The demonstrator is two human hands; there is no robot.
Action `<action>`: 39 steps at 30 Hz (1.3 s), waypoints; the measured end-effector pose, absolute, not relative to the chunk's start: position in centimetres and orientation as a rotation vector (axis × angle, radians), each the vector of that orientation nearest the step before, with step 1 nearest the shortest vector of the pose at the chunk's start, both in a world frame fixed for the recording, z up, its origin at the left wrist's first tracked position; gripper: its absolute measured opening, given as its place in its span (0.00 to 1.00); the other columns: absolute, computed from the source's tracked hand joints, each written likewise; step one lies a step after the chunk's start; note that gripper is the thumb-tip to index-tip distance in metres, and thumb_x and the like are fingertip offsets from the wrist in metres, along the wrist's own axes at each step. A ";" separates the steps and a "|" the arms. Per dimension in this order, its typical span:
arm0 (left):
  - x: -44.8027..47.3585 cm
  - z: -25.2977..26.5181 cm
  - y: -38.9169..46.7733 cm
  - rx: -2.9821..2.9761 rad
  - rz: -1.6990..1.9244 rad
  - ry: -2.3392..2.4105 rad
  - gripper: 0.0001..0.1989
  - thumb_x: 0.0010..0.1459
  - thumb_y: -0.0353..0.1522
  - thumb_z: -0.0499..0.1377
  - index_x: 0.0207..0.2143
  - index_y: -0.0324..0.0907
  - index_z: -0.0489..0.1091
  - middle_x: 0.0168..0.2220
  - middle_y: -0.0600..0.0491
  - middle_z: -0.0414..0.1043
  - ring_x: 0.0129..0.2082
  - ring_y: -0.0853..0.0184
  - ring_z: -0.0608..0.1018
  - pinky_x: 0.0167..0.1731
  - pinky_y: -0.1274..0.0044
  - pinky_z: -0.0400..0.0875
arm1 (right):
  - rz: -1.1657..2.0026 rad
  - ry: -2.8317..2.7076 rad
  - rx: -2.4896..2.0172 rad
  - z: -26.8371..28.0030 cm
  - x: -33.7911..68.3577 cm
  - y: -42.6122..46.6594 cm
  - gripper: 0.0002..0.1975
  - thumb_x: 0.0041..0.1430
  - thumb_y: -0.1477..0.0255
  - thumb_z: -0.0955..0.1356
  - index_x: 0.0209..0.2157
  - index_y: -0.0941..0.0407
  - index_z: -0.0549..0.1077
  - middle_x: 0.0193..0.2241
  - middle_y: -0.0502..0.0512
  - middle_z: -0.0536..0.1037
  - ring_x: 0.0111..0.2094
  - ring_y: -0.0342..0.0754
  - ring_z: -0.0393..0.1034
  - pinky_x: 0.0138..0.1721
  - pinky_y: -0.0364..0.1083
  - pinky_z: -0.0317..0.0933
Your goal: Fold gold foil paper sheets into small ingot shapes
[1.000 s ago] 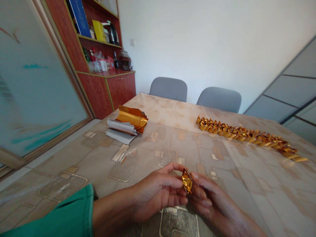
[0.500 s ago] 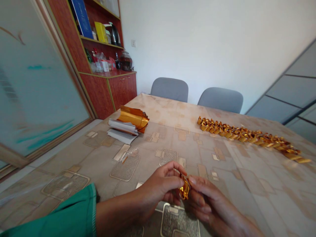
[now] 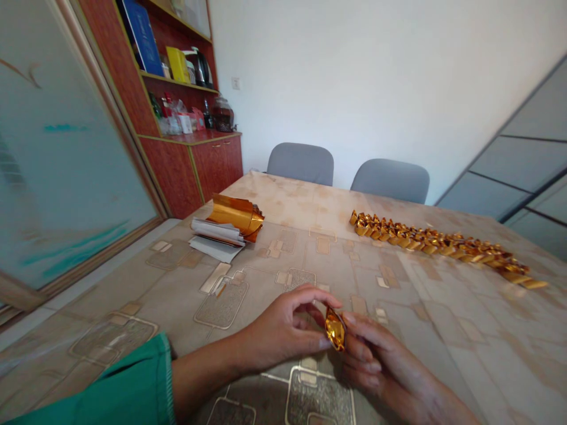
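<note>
Foil piece [image 3: 335, 332], hollow and pointed, sat above the worktop [image 3: 266, 289], gripped between fingers of left hand [image 3: 281, 330] and right hand [image 3: 376, 357]. Shaping seemed nearly done. Many folded pieces [image 3: 432, 241] lined the right; curled gold sheets [image 3: 234, 213], left, looked unworked.

White wall [image 3: 376, 77] behind, evenly lit; small socket plate [image 3: 235, 83] left of centre. Two grey chairs [image 3: 300, 162] tucked at far edge of desk [image 3: 283, 188], beige patterned cover. Left: red-brown cabinet [image 3: 215, 168], yellow-edged shelves; frosted panel [image 3: 80, 177], teal streaks. Right: grey panelled surface [image 3: 538, 156], dark seams.
</note>
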State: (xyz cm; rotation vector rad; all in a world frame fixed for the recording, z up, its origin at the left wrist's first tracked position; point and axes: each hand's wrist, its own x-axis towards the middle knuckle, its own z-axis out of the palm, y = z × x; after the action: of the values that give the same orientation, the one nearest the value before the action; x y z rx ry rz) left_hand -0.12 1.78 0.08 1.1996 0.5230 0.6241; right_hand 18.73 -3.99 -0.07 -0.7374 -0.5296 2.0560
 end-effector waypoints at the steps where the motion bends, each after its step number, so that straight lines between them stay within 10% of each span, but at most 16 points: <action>1: 0.0 -0.1 1.8 1.214 0.638 0.525 0.20 0.48 0.32 0.69 0.45 0.43 0.71 0.37 0.52 0.72 0.33 0.68 0.73 0.33 0.76 0.65 | 2.017 -0.548 -0.775 -0.2 18.6 -4.0 0.17 0.59 0.65 0.73 0.22 0.58 0.68 0.15 0.40 0.56 0.16 0.35 0.40 0.16 0.37 0.41; 10: -0.1 0.6 2.0 1.580 0.934 0.871 0.13 0.47 0.28 0.66 0.38 0.41 0.73 0.38 0.52 0.71 0.36 0.65 0.74 0.35 0.75 0.67 | 1.284 -1.098 -1.185 0.3 18.1 -4.1 0.15 0.62 0.58 0.69 0.44 0.52 0.70 0.30 0.49 0.70 0.29 0.44 0.62 0.29 0.42 0.59; 17: 0.1 -0.3 1.8 1.232 0.830 0.636 0.15 0.51 0.29 0.66 0.42 0.41 0.70 0.38 0.51 0.75 0.39 0.65 0.77 0.39 0.74 0.69 | 0.609 -1.819 -1.166 0.6 18.2 -4.4 0.09 0.62 0.74 0.65 0.44 0.51 0.65 0.48 0.57 0.66 0.44 0.50 0.66 0.39 0.47 0.64; 39: 0.0 0.0 1.1 0.677 0.574 0.369 0.24 0.45 0.28 0.73 0.43 0.41 0.67 0.37 0.52 0.74 0.35 0.69 0.76 0.33 0.79 0.61 | 0.410 -1.942 -1.071 2.1 16.8 -4.8 0.13 0.58 0.81 0.65 0.42 0.51 0.65 0.36 0.53 0.73 0.36 0.47 0.72 0.36 0.43 0.68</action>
State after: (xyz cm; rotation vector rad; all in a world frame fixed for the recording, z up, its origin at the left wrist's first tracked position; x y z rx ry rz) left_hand -0.02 1.12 0.01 0.6771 0.3688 0.5745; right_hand 16.84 -4.83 2.15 -1.0707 -1.9416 0.4105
